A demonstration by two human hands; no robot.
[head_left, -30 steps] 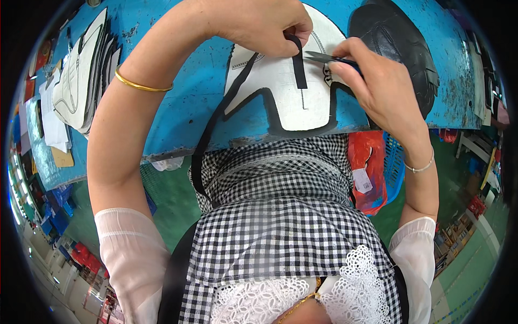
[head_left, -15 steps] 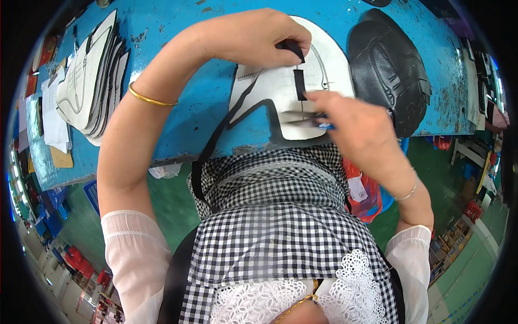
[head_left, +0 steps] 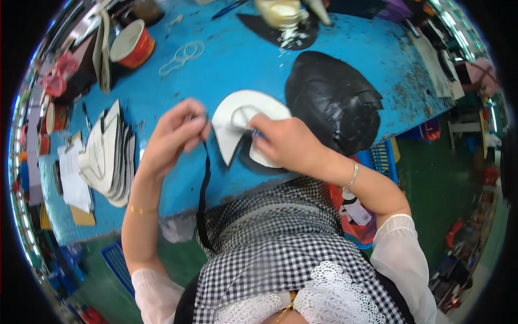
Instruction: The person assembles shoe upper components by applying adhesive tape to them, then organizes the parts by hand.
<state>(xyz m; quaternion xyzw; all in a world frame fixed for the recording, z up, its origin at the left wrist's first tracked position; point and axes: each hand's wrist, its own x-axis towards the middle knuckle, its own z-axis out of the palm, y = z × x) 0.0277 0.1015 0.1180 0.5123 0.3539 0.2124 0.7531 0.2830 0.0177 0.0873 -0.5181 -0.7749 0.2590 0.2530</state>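
Note:
A white, curved shoe-upper piece (head_left: 233, 105) with a dark edge and a stitched line lies on the blue table in front of me. My right hand (head_left: 288, 139) is over its right part, fingers closed round small scissors (head_left: 236, 128); the blades, blurred, point left across the piece. My left hand (head_left: 181, 129) is raised left of the piece, apart from it, thumb and fingers pinched on a narrow black strip (head_left: 204, 183). The strip hangs down past the table edge to my apron. Fingers cover part of the white piece.
Black leather upper pieces (head_left: 329, 102) lie in a pile to the right. At the left stands a stack of white upper pieces (head_left: 105, 156) beside papers (head_left: 74, 181). Farther back are a red tub (head_left: 141, 48), loose thread (head_left: 183, 58) and a pale container (head_left: 280, 12) on a dark piece.
My left hand has lifted off the white piece and moved left with the black strip. The scissors have shifted left over the piece. My view now takes in more of the table's far side.

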